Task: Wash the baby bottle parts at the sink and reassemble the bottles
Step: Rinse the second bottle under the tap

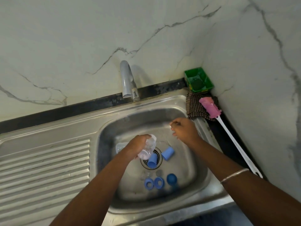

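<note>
My left hand (137, 145) grips a clear baby bottle (147, 150) over the middle of the steel sink basin (192, 168), tilted with its mouth toward the far side. A second clear bottle (119, 146) lies behind that hand, partly hidden. My right hand (183, 130) hovers over the basin's far right with fingers curled; whether it holds anything is not visible. Two blue caps (153, 160) (167, 153) lie by the drain. Two blue collar rings (149, 184) (158, 183) and a blue lid (171, 178) lie nearer me, with clear teats (145, 174) beside them.
A tap (128, 80) stands behind the basin, no water running. The ribbed drainboard (44, 168) lies to the left. At the right corner sit a green tub (199, 79), a checked cloth (195, 106) and a pink bottle brush (210, 107) with a long white handle.
</note>
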### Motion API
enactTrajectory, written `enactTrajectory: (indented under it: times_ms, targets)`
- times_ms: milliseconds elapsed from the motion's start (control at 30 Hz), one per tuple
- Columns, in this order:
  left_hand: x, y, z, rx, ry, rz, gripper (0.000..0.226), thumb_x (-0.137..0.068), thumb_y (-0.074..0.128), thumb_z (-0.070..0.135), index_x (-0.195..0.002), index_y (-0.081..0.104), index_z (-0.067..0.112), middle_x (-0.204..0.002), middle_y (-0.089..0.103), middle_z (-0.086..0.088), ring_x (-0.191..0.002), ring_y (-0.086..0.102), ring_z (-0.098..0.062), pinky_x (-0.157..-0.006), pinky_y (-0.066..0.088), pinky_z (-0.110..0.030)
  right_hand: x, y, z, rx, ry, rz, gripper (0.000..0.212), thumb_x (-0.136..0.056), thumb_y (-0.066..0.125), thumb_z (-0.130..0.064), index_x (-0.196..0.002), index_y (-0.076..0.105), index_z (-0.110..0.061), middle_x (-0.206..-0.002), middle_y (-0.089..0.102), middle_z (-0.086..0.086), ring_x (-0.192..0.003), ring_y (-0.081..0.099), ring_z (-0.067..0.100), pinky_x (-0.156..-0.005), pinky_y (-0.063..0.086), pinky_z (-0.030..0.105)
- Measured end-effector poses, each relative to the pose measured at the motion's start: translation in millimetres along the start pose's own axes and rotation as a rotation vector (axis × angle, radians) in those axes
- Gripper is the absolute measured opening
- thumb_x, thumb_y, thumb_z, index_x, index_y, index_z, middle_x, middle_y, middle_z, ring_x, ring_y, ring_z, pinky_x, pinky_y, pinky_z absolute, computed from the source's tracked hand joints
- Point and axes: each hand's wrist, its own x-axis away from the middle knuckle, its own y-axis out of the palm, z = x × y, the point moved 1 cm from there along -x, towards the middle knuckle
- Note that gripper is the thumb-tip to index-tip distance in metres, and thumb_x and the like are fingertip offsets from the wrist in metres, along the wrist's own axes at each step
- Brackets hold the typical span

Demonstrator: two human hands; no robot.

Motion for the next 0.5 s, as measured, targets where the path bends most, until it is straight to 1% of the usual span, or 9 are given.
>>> enactTrajectory:
  times_ms: [67, 100, 167, 233, 300, 333, 400, 433, 500]
  targets:
    - [6, 8, -4, 0.231, -0.114, -0.07, 0.029, -0.092, 0.058, 0.042, -0.102, 0.061, 0.015, -0.093, 0.066, -0.007, -0.075, 0.062, -0.021, -0.066, 0.048, -0.027, 3, -11, -2, 0.025, -0.012, -0.01, 0.015, -0.092, 0.06, -0.026, -0.084, 0.07, -0.018, -0.081, 0.074, 0.011, -0.079, 0.072, 0.032, -0.079, 0.058, 0.051]
    - [9, 11, -4, 0.358, -0.155, -0.131, 0.028, -0.092, 0.056, 0.038, -0.099, 0.06, 0.011, -0.088, 0.065, -0.01, -0.07, 0.061, -0.022, -0.059, 0.05, -0.025, 4, -18, -2, 0.07, -0.037, 0.016, 0.016, -0.092, 0.06, -0.027, -0.088, 0.071, -0.016, -0.085, 0.074, 0.012, -0.083, 0.07, 0.034, -0.081, 0.058, 0.048]
    - [15, 16, -4, 0.536, -0.195, -0.209, 0.029, -0.093, 0.051, 0.032, -0.098, 0.059, 0.005, -0.078, 0.063, -0.015, -0.061, 0.06, -0.025, -0.048, 0.051, -0.023, 6, -32, -2, 0.248, -0.125, 0.162, 0.015, -0.09, 0.061, -0.028, -0.094, 0.071, -0.017, -0.09, 0.073, 0.011, -0.088, 0.067, 0.035, -0.079, 0.056, 0.039]
    - [17, 21, -3, 0.568, -0.2, -0.212, 0.033, -0.089, 0.05, 0.036, -0.101, 0.059, 0.006, -0.074, 0.065, -0.015, -0.058, 0.062, -0.025, -0.053, 0.05, -0.025, 7, -48, -1, 0.457, -0.247, 0.37, 0.02, -0.087, 0.062, -0.027, -0.104, 0.069, -0.02, -0.097, 0.068, 0.013, -0.094, 0.063, 0.036, -0.074, 0.052, 0.039]
    - [20, 27, -3, 0.563, -0.173, -0.212, 0.041, -0.084, 0.06, 0.045, -0.103, 0.062, 0.009, -0.075, 0.067, -0.013, -0.06, 0.064, -0.024, -0.059, 0.05, -0.026, 3, -62, 0, 0.638, -0.294, 0.524, 0.034, -0.084, 0.064, -0.027, -0.116, 0.064, -0.017, -0.108, 0.061, 0.018, -0.102, 0.055, 0.04, -0.079, 0.05, 0.044]
    - [21, 30, -3, 0.56, -0.156, -0.218, 0.044, -0.08, 0.067, 0.047, -0.102, 0.063, 0.01, -0.075, 0.068, -0.012, -0.061, 0.065, -0.024, -0.06, 0.051, -0.027, -1, -67, 2, 0.697, -0.256, 0.558, 0.04, -0.084, 0.066, -0.029, -0.122, 0.061, -0.017, -0.114, 0.057, 0.021, -0.105, 0.053, 0.04, -0.082, 0.049, 0.046]
    - [24, 38, -3, 0.562, -0.122, -0.233, 0.043, -0.071, 0.079, 0.04, -0.098, 0.063, 0.01, -0.076, 0.069, -0.01, -0.062, 0.066, -0.022, -0.06, 0.053, -0.026, -9, -75, 7, 0.734, -0.128, 0.543, 0.05, -0.085, 0.067, -0.035, -0.132, 0.054, -0.023, -0.124, 0.051, 0.02, -0.11, 0.049, 0.04, -0.086, 0.046, 0.047]
    - [24, 41, -4, 0.569, -0.104, -0.233, 0.041, -0.069, 0.081, 0.034, -0.097, 0.063, 0.01, -0.076, 0.068, -0.01, -0.062, 0.067, -0.023, -0.062, 0.054, -0.028, -13, -78, 11, 0.731, -0.079, 0.524, 0.051, -0.085, 0.067, -0.037, -0.133, 0.052, -0.025, -0.126, 0.05, 0.019, -0.112, 0.048, 0.04, -0.088, 0.045, 0.047]
    - [25, 46, -7, 0.597, -0.069, -0.204, 0.04, -0.068, 0.083, 0.027, -0.098, 0.063, 0.009, -0.078, 0.067, -0.01, -0.065, 0.068, -0.025, -0.064, 0.056, -0.032, -21, -82, 17, 0.707, -0.047, 0.512, 0.051, -0.084, 0.071, -0.038, -0.131, 0.054, -0.028, -0.125, 0.051, 0.019, -0.114, 0.047, 0.041, -0.093, 0.043, 0.048]
